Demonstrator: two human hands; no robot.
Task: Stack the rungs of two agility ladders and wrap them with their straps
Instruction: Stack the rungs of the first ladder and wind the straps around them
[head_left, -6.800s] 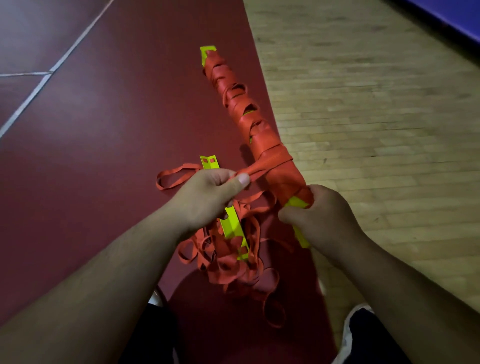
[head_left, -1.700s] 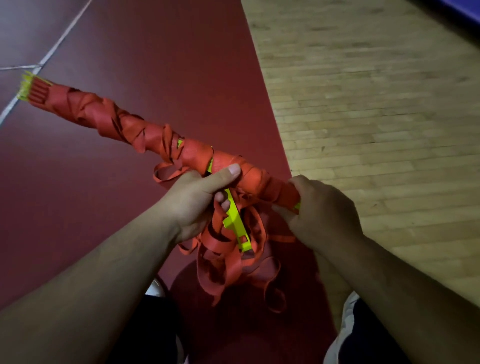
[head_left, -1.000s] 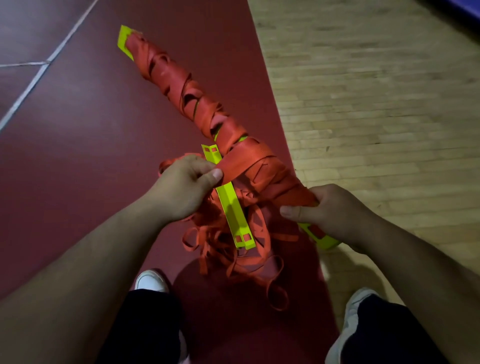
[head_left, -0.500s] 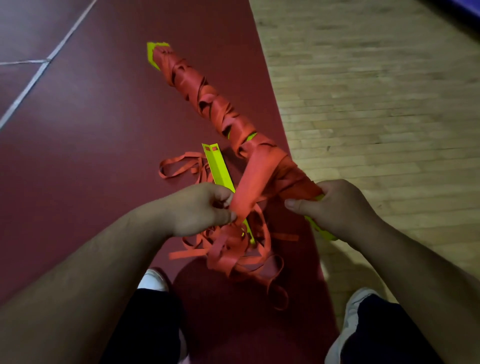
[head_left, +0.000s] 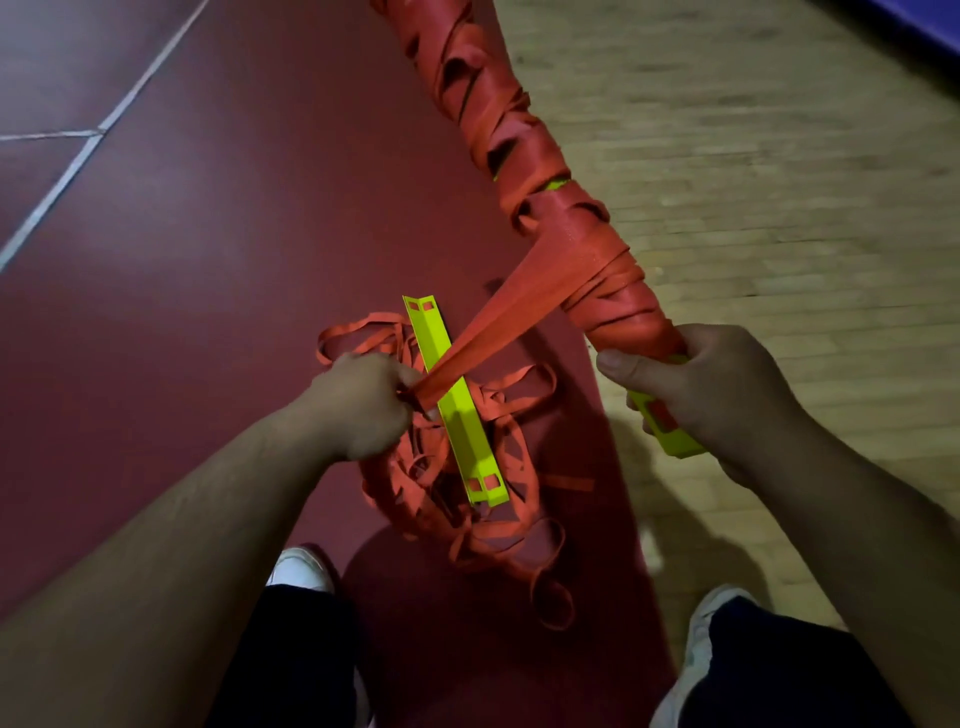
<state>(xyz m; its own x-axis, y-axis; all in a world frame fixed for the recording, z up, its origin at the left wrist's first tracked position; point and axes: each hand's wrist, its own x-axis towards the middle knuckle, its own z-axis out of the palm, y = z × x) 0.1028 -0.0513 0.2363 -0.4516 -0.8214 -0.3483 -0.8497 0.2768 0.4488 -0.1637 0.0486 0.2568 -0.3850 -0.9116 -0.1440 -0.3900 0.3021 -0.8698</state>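
A long bundle of stacked yellow-green rungs wound in orange strap (head_left: 524, 145) slants from the top edge down to my right hand (head_left: 711, 395), which grips its near end; a bare yellow-green rung tip sticks out below the fist. My left hand (head_left: 363, 410) grips a bunch of orange strap (head_left: 498, 322) that runs taut up to the bundle. On the floor under the strap lies a loose yellow-green rung (head_left: 457, 410) on a tangle of orange straps (head_left: 467, 499). The bundle's far end is out of frame.
Dark red floor (head_left: 234, 234) with white lines covers the left; light wooden boards (head_left: 779, 182) cover the right. My two shoes (head_left: 301, 566) and dark trouser legs show at the bottom, close to the strap tangle. A blue strip shows at the top right corner.
The bundle has swung up and to the right, its far end leaving the frame. My left hand has pulled the strap down and left, so it is stretched tight. The right hand keeps its grip.
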